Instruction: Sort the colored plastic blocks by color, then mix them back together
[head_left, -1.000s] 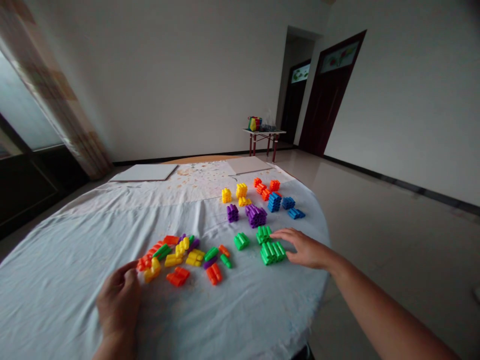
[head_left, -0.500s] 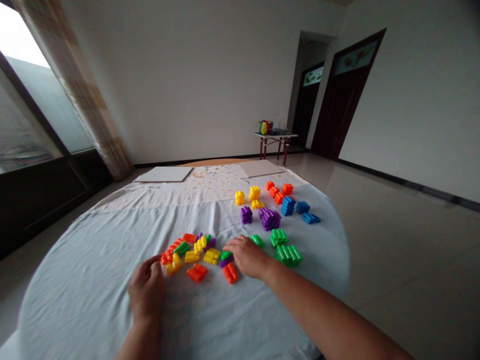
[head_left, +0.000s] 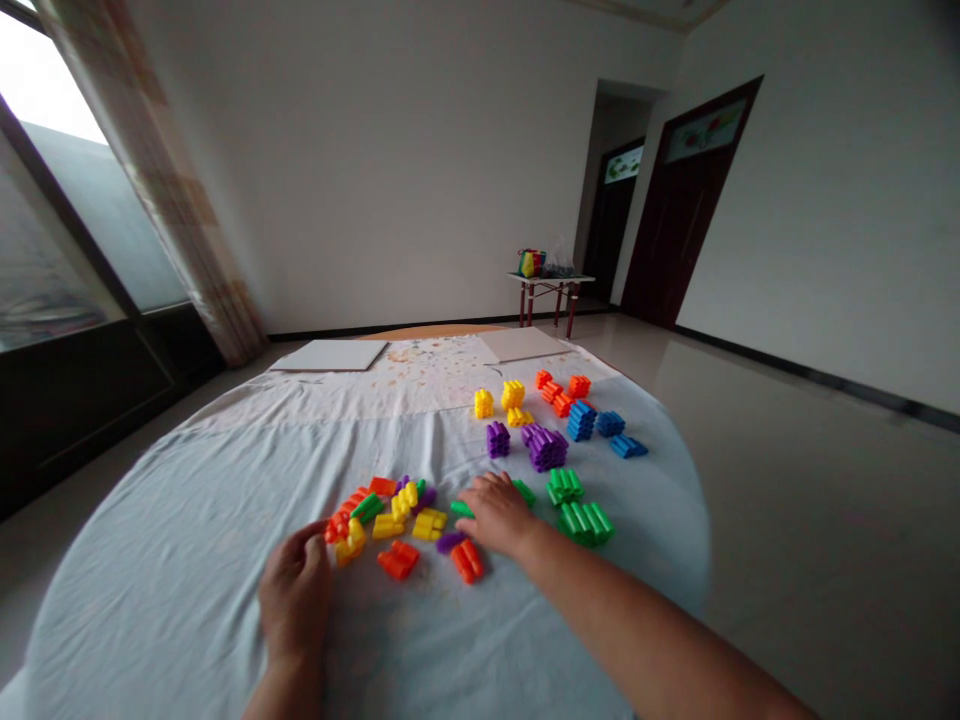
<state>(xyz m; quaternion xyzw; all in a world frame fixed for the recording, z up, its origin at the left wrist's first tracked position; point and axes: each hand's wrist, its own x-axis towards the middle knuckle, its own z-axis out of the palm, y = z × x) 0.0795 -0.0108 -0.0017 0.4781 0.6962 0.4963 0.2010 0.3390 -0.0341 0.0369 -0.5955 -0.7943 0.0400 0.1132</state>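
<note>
Several mixed plastic pieces lie in a loose group on the cloth, among them a yellow piece (head_left: 430, 524), an orange piece (head_left: 398, 560) and a purple piece (head_left: 450, 542). My left hand (head_left: 296, 590) is at the group's left edge, its fingertips against the orange and yellow pieces there. My right hand (head_left: 496, 512) has its fingers closed over a green piece (head_left: 462, 509), which partly shows at the fingertips. Right of that hand are green blocks (head_left: 586, 523). Farther back stand purple blocks (head_left: 545, 447), yellow blocks (head_left: 513, 394), orange blocks (head_left: 553, 391) and blue blocks (head_left: 581, 420).
The round table wears a pale cloth (head_left: 187, 530). Two flat boards, a white one (head_left: 330, 355) and a beige one (head_left: 525, 345), lie at its far edge. Beyond, a small table (head_left: 551, 278) holds a colourful bag (head_left: 531, 262) and a plastic bag.
The green piece under my right hand has moved away from the purple piece beside it, which now shows more fully. My left hand stays at the left edge. The view has shifted slightly.
</note>
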